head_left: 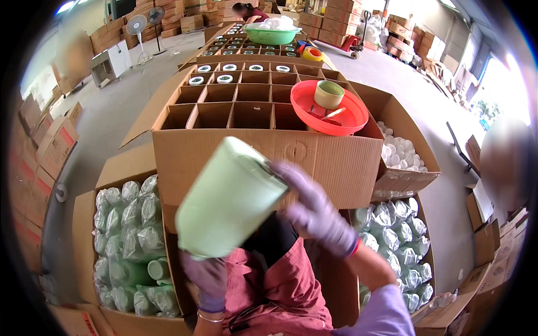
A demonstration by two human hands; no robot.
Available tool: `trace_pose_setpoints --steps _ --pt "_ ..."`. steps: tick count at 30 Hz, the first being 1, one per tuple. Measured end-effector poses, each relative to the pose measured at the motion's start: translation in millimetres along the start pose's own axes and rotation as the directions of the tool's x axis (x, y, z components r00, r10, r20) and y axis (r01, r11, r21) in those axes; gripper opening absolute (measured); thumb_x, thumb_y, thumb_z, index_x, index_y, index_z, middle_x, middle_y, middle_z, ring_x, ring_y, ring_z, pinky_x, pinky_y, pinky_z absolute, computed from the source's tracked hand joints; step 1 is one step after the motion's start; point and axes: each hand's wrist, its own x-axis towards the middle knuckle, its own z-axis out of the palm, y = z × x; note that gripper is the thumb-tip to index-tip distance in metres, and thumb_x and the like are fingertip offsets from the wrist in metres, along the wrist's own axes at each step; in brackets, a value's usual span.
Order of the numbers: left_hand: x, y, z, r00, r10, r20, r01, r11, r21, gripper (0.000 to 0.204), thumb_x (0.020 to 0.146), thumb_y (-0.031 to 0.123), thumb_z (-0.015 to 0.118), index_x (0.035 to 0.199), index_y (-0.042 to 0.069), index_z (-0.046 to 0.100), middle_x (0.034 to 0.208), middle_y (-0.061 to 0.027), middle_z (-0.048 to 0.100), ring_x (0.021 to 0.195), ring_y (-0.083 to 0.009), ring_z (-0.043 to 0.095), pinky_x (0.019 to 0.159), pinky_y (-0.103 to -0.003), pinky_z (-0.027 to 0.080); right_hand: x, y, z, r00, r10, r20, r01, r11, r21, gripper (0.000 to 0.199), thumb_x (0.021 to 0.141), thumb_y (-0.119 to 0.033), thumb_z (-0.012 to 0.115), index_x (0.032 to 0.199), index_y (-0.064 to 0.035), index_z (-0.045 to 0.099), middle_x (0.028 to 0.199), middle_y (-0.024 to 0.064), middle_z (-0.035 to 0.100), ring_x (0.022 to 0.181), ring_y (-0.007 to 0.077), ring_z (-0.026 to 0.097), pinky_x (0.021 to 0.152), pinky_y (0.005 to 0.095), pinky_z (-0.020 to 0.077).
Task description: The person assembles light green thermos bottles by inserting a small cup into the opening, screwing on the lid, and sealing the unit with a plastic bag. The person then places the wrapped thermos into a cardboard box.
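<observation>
A large pale green cylinder (230, 201), shaped like a flask casing, is tilted in front of me above my lap. My gloved left hand (207, 280) supports its lower left end, the fingers mostly hidden behind it. My gloved right hand (319, 210), slightly blurred, grips the upper right end at the dark-edged rim. Just beyond stands a cardboard box (252, 162) with dividers, several white-rimmed round tops (225, 79) showing in its far cells. A red plastic basin (358, 115) sits on the box's right corner, holding a light green cup (329, 94) and small tools.
Plastic-wrapped green cylinders fill an open carton (84, 246) at my left; more wrapped cylinders (403, 241) lie at my right. White caps (400, 151) fill a side carton. Farther off are a green basin (272, 35), a person (252, 13), fans (137, 28) and stacked cartons.
</observation>
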Motion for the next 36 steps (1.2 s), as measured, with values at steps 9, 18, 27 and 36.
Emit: trace_pose_setpoints --steps 9,18,27,36 --pt "-4.1 14.8 9.8 0.978 -0.173 0.119 -0.017 0.496 0.868 0.039 0.104 0.02 0.046 0.134 -0.005 0.053 0.133 -0.0143 0.058 0.126 -0.0226 0.053 0.11 -0.036 0.038 -117.7 29.2 48.5 0.925 -0.063 0.373 -0.039 0.965 0.261 0.033 0.083 -0.035 0.072 0.1 -0.0072 0.071 0.11 0.0079 0.059 0.11 0.0277 0.054 0.11 0.0542 0.0296" --pt "21.4 26.3 -27.7 0.903 -0.138 0.408 -0.093 0.862 0.499 0.044 0.105 0.029 0.034 0.118 -0.002 0.063 0.124 -0.0142 0.064 0.112 -0.0243 0.062 0.103 -0.038 0.046 -123.0 40.8 -4.4 0.882 0.425 0.203 -0.364 0.889 -0.278 0.033 0.076 -0.012 0.075 0.108 -0.0068 0.068 0.111 0.012 0.061 0.11 0.0331 0.054 0.098 0.0419 0.0437" --pt "7.7 16.2 -19.1 0.996 -0.071 0.047 0.015 0.688 0.726 0.051 0.103 0.04 0.038 0.126 0.0 0.059 0.123 -0.0167 0.065 0.112 -0.0289 0.063 0.106 -0.043 0.045 -115.4 36.2 -15.0 0.805 0.468 0.365 -0.52 0.852 0.055 0.059 0.074 -0.03 0.081 0.123 -0.002 0.061 0.125 0.0157 0.057 0.124 0.032 0.05 0.107 0.0405 0.0395" --pt "21.8 31.9 8.0 0.77 -0.434 0.469 -0.386 0.268 0.883 0.08 0.086 0.053 0.07 0.14 -0.002 0.049 0.143 -0.0183 0.049 0.132 -0.0281 0.049 0.111 -0.045 0.04 -121.9 22.8 5.7 0.73 0.486 0.48 -0.637 0.739 0.221 0.057 0.084 -0.025 0.078 0.129 0.0025 0.055 0.127 0.0169 0.058 0.119 0.0294 0.056 0.105 0.0408 0.0429"
